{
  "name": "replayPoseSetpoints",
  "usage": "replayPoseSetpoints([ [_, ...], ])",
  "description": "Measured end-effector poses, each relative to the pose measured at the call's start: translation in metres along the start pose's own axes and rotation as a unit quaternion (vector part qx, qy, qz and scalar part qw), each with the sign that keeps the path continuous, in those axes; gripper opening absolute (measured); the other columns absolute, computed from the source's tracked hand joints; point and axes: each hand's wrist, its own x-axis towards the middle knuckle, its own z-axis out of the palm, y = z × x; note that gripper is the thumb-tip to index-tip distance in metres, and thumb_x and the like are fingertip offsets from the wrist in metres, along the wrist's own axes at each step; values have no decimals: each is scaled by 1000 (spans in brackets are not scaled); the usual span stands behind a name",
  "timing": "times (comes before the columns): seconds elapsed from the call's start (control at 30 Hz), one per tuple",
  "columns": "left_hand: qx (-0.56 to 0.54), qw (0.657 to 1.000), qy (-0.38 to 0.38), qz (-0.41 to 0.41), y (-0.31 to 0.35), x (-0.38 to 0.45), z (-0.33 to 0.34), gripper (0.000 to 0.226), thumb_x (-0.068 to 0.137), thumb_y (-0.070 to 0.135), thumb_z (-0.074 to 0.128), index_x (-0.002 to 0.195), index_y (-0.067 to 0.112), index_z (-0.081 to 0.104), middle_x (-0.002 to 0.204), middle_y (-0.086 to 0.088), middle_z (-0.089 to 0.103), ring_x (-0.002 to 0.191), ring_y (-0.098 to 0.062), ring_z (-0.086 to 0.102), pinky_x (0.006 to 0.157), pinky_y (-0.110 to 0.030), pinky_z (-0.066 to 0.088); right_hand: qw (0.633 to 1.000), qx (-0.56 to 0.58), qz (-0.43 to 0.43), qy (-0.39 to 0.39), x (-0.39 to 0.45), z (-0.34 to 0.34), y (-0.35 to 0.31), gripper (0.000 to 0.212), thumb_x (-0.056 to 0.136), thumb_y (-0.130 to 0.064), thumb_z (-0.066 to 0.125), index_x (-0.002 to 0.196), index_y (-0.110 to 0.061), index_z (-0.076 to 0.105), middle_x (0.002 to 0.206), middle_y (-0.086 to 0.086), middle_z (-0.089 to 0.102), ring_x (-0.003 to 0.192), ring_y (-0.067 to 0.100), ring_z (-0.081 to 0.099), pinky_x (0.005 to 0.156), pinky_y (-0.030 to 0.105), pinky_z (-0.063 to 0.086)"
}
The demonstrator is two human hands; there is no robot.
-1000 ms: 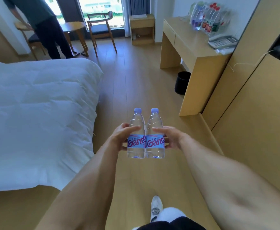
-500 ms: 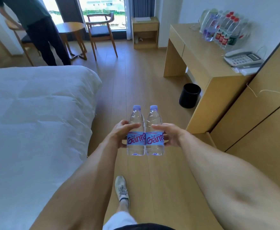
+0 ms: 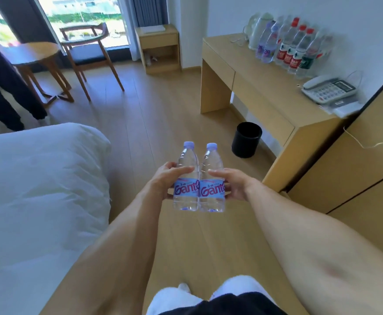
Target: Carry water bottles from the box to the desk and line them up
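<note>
left hand (image 3: 166, 178) – left bottle (image 3: 186, 178), right hand (image 3: 232, 185) – right bottle (image 3: 212, 180)

Light wood plank floor (image 3: 145, 123), white walls (image 3: 231, 12). Bed with white duvet (image 3: 38, 189) at left. Big window (image 3: 81, 17) at the back, bright daylight coming in, grey curtain (image 3: 150, 10) beside it. Round wooden table (image 3: 30, 52) and wooden armchair with dark seat (image 3: 90, 53) in front of the window. Small open wooden cabinet (image 3: 160, 47) against the back wall. Black wastebin (image 3: 246, 139) on the floor. Wood-panel wardrobe (image 3: 356, 173) at right.
</note>
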Motion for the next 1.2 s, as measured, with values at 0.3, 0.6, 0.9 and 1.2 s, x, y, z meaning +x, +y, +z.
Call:
replayPoseSetpoints([
  [0.3,26,999,-44,-2,75,124,-2,50,72,41,86,111,24,60,98,-8,75,77,-19,74,60,-38,60,998,46,4,43,98,-34,-64,43,82,-36,78,121,-23,66,112,11,74,99,25,71,93,47,56],
  [0.6,67,996,-49,-22,176,270,18,51,73,42,85,114,26,60,100,-7,76,84,-20,75,65,-42,61,996,69,18,49,224,-101,-154,39,81,-40,78,116,-27,67,104,6,76,97,21,71,93,45,54],
  [0.9,94,991,-96,-3,275,376,72,51,75,45,83,116,27,60,106,-7,74,91,-21,74,62,-38,60,991,98,-1,86,289,-187,-232,34,79,-43,78,108,-26,72,89,1,77,85,17,71,76,36,56],
  [1.2,134,975,-178,23,346,468,131,50,72,46,85,111,27,62,104,-6,75,89,-20,74,71,-45,61,974,155,-31,163,329,-260,-272,32,78,-43,79,103,-26,69,88,-1,74,83,18,68,89,43,56],
])
